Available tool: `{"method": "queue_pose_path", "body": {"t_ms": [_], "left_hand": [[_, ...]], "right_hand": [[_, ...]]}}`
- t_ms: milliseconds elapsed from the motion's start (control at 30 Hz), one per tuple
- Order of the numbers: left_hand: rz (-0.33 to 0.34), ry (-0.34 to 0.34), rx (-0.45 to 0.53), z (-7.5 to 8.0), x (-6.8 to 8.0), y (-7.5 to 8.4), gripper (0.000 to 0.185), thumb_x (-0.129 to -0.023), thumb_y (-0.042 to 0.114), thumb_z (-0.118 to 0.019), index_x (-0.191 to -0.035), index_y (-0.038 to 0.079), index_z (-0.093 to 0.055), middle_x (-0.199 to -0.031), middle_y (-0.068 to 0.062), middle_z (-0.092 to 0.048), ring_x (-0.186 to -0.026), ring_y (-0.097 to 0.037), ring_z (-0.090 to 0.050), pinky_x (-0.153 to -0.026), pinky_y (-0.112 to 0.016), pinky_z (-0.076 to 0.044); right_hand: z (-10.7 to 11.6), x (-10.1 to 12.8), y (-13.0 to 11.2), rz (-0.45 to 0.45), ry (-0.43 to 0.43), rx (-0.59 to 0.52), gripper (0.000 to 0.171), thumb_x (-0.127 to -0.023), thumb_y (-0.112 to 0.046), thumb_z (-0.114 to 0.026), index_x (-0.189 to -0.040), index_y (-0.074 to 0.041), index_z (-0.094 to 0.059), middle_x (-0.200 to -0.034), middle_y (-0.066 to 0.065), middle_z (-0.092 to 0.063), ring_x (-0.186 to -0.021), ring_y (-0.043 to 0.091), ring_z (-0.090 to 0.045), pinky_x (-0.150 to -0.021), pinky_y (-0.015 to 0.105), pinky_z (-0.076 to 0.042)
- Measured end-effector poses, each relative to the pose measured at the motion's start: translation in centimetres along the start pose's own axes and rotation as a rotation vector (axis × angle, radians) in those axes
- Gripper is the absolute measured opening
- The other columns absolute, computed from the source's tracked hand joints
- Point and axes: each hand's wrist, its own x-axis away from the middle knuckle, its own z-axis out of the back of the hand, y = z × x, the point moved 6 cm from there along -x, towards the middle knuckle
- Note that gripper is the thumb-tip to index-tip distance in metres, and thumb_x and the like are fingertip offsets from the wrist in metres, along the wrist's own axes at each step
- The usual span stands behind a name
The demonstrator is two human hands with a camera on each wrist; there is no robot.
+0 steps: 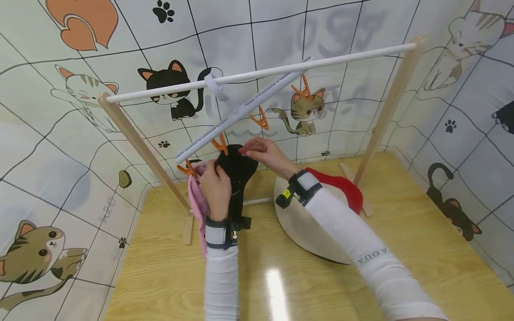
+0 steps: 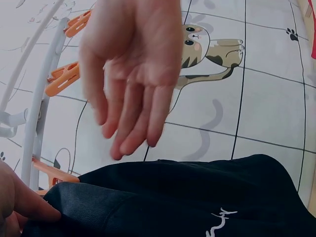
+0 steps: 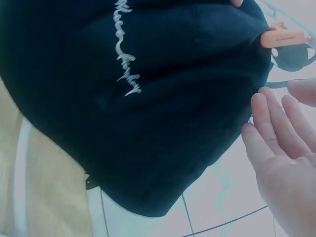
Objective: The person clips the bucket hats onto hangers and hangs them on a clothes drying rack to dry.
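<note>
Head: black cloth piece with white script lettering (image 1: 239,171) hangs from an orange plastic clip (image 1: 220,145) near the low left end of a pale grey plastic hanger bar (image 1: 241,112), toward the wooden tabletop's (image 1: 160,276) far edge. Left hand (image 1: 216,187) at cloth's left side; right hand (image 1: 270,155) upper right.

Left wrist: left hand pinches cloth by the clip.

Right wrist: right fingers extended, loosely spread, beside cloth's edge; contact, cannot tell.
</note>
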Motion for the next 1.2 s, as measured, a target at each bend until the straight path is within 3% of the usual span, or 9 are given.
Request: {"method": "queue_pose_path", "body": {"t_ms": [433,700,900,1200], "left_hand": [[0.012,-0.001,-0.031,1.4,-0.6,-1.5,0.019,-0.094,0.003,-0.049,-0.1,-0.007,-0.063,-0.086,-0.027,-0.064,-0.077,-0.048,-0.06,-0.068,-0.058,-0.046],[-0.025,-0.114,-0.041,1.6,-0.5,-1.7,0.022,-0.098,0.009,-0.049,-0.105,-0.008,-0.061,-0.069,-0.022,-0.056,-0.062,-0.039,-0.057,-0.056,-0.048,-0.046],[-0.029,-0.169,-0.07,1.8,-0.5,-1.4,0.027,-0.097,0.014,-0.053,-0.112,-0.007,-0.062,-0.084,-0.025,-0.065,-0.075,-0.041,-0.063,-0.069,-0.049,-0.049],[-0.06,-0.108,-0.052,3.5,-0.4,0.6,0.022,-0.095,0.011,-0.058,-0.109,-0.005,-0.064,-0.094,-0.02,-0.069,-0.081,-0.033,-0.065,-0.073,-0.043,-0.053]], "right_hand": [[0.0,1.0,2.2,-0.045,-0.029,0.047,0.021,-0.096,-0.003,-0.055,-0.114,0.007,-0.057,-0.119,0.019,-0.063,-0.11,0.028,-0.06,-0.098,0.037,-0.043],[0.4,2.2,2.7,-0.035,-0.018,0.059,0.02,-0.096,-0.003,-0.055,-0.113,0.008,-0.057,-0.114,0.019,-0.065,-0.108,0.027,-0.06,-0.098,0.038,-0.042],[1.1,2.9,4.0,-0.052,0.018,0.038,0.02,-0.096,-0.003,-0.055,-0.112,0.008,-0.058,-0.113,0.021,-0.065,-0.107,0.029,-0.06,-0.097,0.039,-0.043],[2.1,4.0,5.2,-0.085,0.004,0.007,0.02,-0.097,-0.007,-0.055,-0.113,0.005,-0.058,-0.112,0.015,-0.066,-0.109,0.029,-0.059,-0.099,0.042,-0.042]]}}
